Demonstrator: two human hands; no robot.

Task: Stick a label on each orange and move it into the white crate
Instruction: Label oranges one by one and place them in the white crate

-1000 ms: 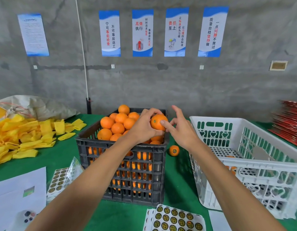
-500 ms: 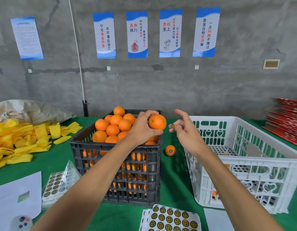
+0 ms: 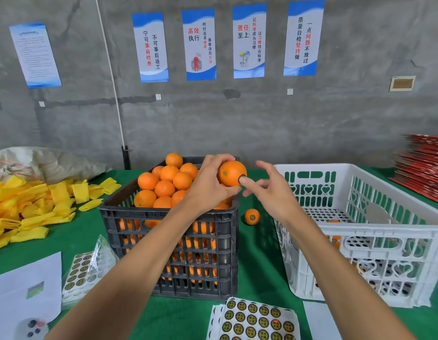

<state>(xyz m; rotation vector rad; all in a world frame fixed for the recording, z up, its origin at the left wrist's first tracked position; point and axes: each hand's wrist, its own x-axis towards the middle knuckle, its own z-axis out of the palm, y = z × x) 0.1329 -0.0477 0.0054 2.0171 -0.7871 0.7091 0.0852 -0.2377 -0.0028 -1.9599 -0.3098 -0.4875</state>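
While my two arms reach out over the green table, the closest thing to me is a sheet of round labels lying flat near the front edge. More labels sit in a clear bag off to my left, beside some white paper.

Next comes the black crate, piled high with oranges. Just above its far right corner, my left hand has its fingers curled around one orange and holds it up. My right hand has loose, spread fingers. Its thumb tip pushes a small dark label onto the side of that orange. So I think the sticking step is going on right now.

One small orange with a label sits on the table between the two crates. The white crate stands to my right, and I can see a few oranges low inside it through the holes.

Next, I would rub the label down flat, let my thumb go, and carry the orange across to the white crate. It should go in softly so it does not get bruised.

Farther back lie yellow foam sleeves on the left and a red stack on the right.
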